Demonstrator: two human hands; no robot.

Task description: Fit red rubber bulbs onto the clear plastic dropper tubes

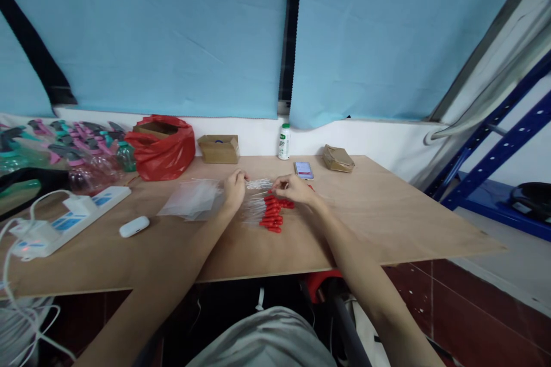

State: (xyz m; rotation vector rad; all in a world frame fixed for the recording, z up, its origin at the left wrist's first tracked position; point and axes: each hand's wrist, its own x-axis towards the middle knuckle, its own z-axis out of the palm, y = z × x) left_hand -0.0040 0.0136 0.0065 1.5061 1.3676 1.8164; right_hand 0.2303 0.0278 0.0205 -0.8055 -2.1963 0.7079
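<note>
Both my hands reach out over a plywood table. My left hand and my right hand have their fingers pinched on a small bundle of clear droppers held between them. Just below my hands lies a row of droppers with red rubber bulbs on the tabletop. A pile of clear plastic bags lies left of my left hand, touching or nearly touching it.
A red plastic bag, a cardboard box, a white bottle, a phone and a taped parcel stand along the back. Spray-bottle tops, a power strip and a white earbud case are at left. Blue shelving is at right.
</note>
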